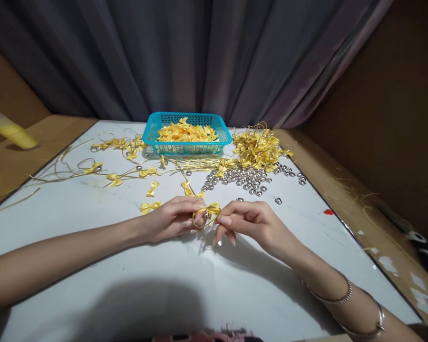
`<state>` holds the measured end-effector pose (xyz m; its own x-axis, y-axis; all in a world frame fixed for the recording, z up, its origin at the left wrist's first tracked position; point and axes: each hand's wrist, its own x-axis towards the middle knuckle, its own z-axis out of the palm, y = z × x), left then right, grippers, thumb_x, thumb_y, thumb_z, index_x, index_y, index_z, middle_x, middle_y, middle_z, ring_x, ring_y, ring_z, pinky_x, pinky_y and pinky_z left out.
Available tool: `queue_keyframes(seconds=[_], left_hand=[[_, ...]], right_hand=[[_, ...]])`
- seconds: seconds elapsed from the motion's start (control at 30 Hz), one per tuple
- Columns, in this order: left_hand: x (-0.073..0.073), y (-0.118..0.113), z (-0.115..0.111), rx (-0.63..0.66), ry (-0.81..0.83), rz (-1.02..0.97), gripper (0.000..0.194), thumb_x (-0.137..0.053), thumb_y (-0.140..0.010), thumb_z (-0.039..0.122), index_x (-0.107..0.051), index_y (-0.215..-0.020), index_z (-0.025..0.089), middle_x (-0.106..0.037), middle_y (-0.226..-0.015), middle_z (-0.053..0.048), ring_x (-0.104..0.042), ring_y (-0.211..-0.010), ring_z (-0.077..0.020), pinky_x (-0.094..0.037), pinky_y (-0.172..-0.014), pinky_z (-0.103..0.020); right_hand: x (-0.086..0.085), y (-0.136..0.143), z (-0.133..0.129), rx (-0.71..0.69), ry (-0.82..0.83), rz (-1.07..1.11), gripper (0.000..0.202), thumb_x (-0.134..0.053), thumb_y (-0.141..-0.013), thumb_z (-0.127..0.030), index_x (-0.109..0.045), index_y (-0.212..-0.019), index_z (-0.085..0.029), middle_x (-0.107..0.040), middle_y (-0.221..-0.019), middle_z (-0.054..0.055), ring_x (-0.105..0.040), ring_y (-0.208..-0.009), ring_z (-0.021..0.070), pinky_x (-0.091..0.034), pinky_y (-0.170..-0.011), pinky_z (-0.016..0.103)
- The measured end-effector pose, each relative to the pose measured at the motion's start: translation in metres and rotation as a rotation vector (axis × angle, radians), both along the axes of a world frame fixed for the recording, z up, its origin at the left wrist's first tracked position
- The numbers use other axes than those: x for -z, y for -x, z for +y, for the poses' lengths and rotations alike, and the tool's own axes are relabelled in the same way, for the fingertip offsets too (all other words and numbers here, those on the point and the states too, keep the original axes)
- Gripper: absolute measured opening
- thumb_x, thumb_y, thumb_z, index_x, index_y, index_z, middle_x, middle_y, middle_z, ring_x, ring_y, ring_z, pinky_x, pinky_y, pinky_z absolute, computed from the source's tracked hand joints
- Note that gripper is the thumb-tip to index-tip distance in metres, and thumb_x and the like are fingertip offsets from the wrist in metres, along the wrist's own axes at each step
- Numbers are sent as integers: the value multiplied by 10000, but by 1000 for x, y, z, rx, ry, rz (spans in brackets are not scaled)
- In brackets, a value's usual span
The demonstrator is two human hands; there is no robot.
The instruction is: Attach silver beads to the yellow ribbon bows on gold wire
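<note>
Between my two hands, above the white tabletop, is a yellow ribbon bow with a loop of gold cord and a small silver bead at its middle. My left hand pinches the bow's left side and the cord loop. From the right, my right hand grips the bow's right edge between thumb and forefinger, its other fingers curled below. Just past my left hand lie loose yellow bows. Silver beads are scattered beyond my right hand.
A blue plastic basket full of yellow bows stands at the back. To its right is a heap of finished-looking bows on cords. Gold cords lie across the white table. A grey curtain hangs behind.
</note>
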<state>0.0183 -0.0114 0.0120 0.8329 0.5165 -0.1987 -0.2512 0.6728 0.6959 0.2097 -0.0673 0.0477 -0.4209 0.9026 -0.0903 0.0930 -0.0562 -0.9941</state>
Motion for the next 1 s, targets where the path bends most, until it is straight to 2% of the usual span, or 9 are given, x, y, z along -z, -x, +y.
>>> queue_keyframes(seconds=[0.2, 0.7, 1.0], left_hand=[[-2, -1, 0, 1, -1, 16, 203, -564, -789, 156, -538, -594, 107, -454, -527, 10, -358, -486, -73, -349, -492, -172], [0, 0, -3, 93, 98, -129, 205, -526, -839, 163, -577, -654, 91, -445, -538, 6, -369, -497, -74, -394, -532, -179], [-2, 0, -3, 95, 124, -115, 194, -517, -832, 161, -558, -650, 111, -427, -539, 13, -332, -480, -73, -387, -529, -182]], right_hand=[[3, -2, 3, -24, -7, -6, 202, -559, -849, -300, -625, -750, -137, -690, -704, 60, -520, -544, 94, -430, -547, 247], [3, -2, 0, -13, -54, 29, 208, -570, -843, -298, -643, -753, -126, -698, -689, 69, -519, -523, 93, -430, -516, 243], [5, -2, 0, -8, -105, 31, 186, -562, -843, -282, -644, -748, -144, -699, -676, 60, -516, -515, 91, -432, -508, 237]])
